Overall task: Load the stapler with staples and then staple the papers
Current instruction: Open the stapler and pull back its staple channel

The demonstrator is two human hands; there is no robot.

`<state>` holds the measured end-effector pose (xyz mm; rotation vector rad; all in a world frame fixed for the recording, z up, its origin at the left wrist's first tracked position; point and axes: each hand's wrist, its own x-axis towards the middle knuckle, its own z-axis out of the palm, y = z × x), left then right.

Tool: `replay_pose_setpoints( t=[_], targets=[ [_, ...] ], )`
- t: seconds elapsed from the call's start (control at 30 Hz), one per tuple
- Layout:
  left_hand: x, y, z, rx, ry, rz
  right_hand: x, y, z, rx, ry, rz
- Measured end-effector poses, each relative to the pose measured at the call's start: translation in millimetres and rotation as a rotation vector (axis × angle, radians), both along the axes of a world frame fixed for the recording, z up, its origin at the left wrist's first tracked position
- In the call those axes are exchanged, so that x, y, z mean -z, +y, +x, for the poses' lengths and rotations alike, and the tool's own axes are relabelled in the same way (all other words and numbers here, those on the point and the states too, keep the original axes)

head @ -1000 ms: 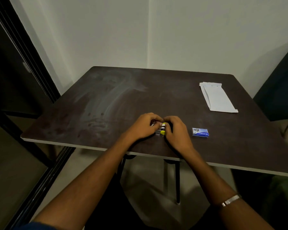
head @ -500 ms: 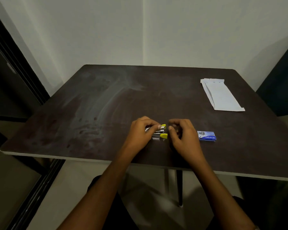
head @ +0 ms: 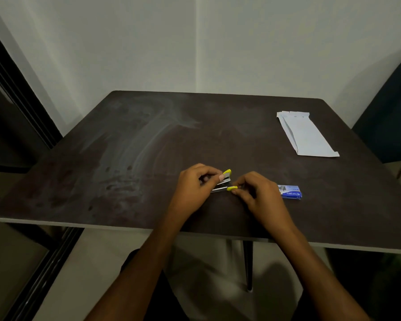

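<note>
Tabletop (head: pixel 148 140): stapler (head: pixel 225 184) between hands.

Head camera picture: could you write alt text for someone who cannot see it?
A person's left hand holds a small silver stapler with yellow tips, opened, on a dark brown table, while the right hand pinches its lower yellow end. A small blue staple box lies just right of the hands, and folded white papers lie at the far right.

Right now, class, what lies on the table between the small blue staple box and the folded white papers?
Nothing: in the head view, only bare dark tabletop separates the small blue staple box from the folded white papers.
</note>
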<state>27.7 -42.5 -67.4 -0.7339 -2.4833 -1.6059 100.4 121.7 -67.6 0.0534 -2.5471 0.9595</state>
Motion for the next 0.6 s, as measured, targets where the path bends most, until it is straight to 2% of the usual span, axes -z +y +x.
replay_pose_setpoints(
  t=[0.17, 0.33, 0.6],
  targets=[
    [-5.8, -2.6, 3.2, 0.140, -0.063, 0.031, -1.2, 1.6, 1.7, -0.021, 0.070, -0.017],
    [-5.2, -4.9, 0.6, 0.169, -0.181, 0.145, 0.5, 1.8, 1.7, -0.034, 0.009, -0.118],
    [0.4, -6.6, -3.8, 0.178, -0.150, 0.166, 1.8, 6.3, 0.3, -0.049, -0.050, -0.068]
  ],
)
